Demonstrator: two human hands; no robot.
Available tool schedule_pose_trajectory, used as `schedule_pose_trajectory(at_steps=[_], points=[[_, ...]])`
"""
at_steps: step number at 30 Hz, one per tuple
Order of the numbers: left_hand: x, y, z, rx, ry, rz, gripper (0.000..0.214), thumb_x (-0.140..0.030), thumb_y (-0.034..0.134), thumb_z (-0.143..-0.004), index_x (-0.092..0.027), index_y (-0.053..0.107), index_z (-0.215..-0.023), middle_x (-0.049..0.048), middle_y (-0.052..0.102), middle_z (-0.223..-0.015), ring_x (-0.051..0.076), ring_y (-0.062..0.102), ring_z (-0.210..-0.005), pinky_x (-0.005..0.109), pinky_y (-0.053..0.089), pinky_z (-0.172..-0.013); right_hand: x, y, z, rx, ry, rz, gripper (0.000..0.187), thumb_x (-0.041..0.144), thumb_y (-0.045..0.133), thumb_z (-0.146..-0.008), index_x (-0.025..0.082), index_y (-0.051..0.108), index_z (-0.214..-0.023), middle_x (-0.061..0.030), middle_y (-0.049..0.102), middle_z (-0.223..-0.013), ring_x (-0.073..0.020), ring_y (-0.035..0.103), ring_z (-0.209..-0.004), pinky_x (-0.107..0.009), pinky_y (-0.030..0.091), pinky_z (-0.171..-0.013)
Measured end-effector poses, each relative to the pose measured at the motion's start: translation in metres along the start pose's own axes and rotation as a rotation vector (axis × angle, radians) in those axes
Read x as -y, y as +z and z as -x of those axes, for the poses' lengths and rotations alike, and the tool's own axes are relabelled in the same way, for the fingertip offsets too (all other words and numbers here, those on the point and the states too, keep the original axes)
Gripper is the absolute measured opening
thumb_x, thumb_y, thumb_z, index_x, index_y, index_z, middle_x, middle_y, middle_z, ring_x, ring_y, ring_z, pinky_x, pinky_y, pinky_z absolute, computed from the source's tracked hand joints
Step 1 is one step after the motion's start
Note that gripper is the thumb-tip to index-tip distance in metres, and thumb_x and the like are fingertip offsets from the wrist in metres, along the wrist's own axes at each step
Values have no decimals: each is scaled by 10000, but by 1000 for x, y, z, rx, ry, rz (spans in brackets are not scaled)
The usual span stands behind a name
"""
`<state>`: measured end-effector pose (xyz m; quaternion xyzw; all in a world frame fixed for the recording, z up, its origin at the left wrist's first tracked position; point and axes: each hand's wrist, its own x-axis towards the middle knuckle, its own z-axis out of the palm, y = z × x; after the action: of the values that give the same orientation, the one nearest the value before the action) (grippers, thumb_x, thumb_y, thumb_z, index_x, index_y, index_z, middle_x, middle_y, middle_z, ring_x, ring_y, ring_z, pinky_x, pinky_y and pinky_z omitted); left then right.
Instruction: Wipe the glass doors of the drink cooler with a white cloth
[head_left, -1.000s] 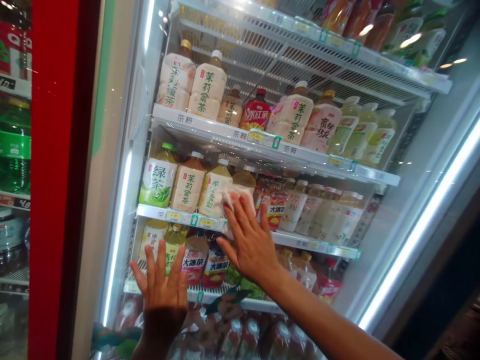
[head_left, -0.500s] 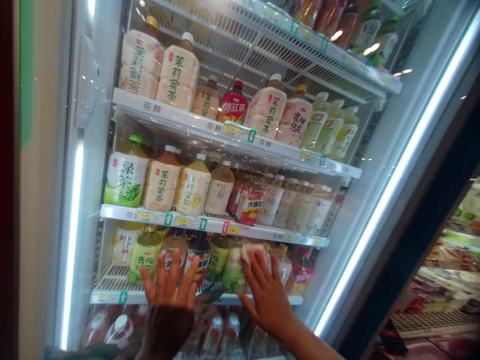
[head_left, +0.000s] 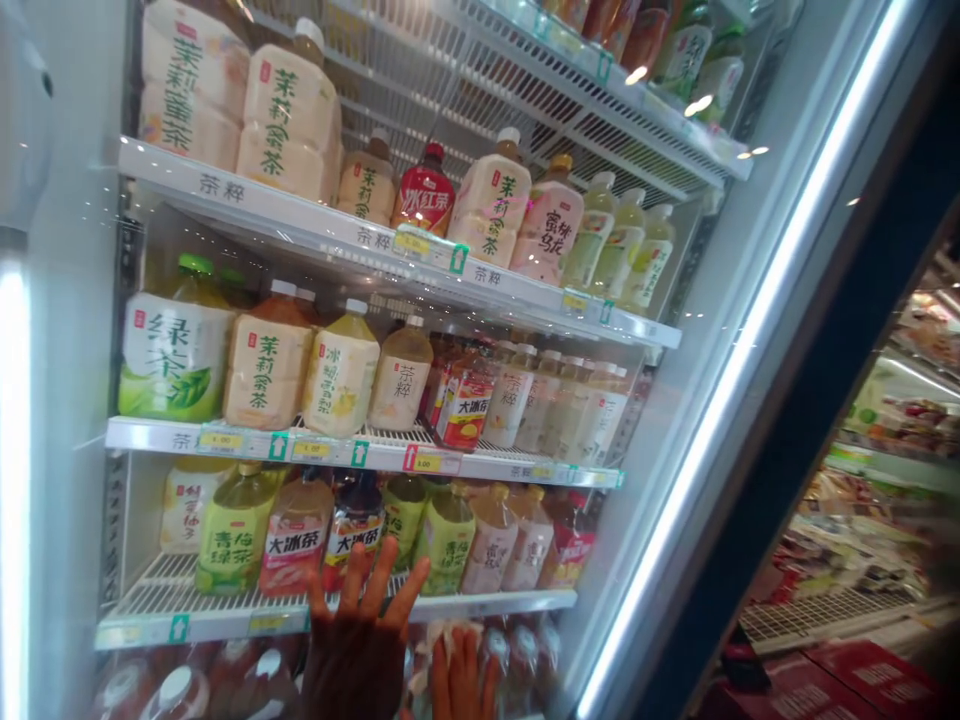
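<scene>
My left hand (head_left: pixel 358 625) is spread with its palm toward the glass door (head_left: pixel 420 55) of a drinks cooler, in front of the lowest full shelf. It holds nothing. Low in the view and partly cut off, my right hand (head_left: pixel 463 682) presses a crumpled pale cloth (head_left: pixel 442 632) to the glass. Whether the cloth is fabric or paper, I cannot tell. Behind the glass near my hands stand a dark-labelled iced tea bottle (head_left: pixel 352 515), a pink-labelled bottle (head_left: pixel 294 540) and a green tea bottle (head_left: pixel 448 540).
Above, bottled teas line the middle shelf (head_left: pixel 517 470) and the upper shelf (head_left: pixel 285 205). Bright light strips (head_left: pixel 742 345) run along the cooler's sides. A dark door frame (head_left: pixel 810 420) slants down on the right, beyond which is an open display of packed goods (head_left: pixel 862 560).
My right hand has moved down and a little left with the cloth, from the bottle shelf to below its edge. My left hand sits slightly lower. The view has shifted right and closer.
</scene>
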<state>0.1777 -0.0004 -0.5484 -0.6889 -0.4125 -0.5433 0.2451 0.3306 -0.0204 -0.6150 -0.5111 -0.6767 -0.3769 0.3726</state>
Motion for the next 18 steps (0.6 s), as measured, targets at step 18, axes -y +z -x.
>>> schedule_pose_trajectory(at_steps=[18], points=[[3,-27,-13,91,-12,23,595,-321,579,-974,-378,432,-1548,65,511,-1578,254,125,-1623,588,-73,-1299,23,-9,-68,45,128,-85,771,285,447,-1031,156,43,-1674,-183,209,-1708,-376,54,-1607,-788,170,-1218]])
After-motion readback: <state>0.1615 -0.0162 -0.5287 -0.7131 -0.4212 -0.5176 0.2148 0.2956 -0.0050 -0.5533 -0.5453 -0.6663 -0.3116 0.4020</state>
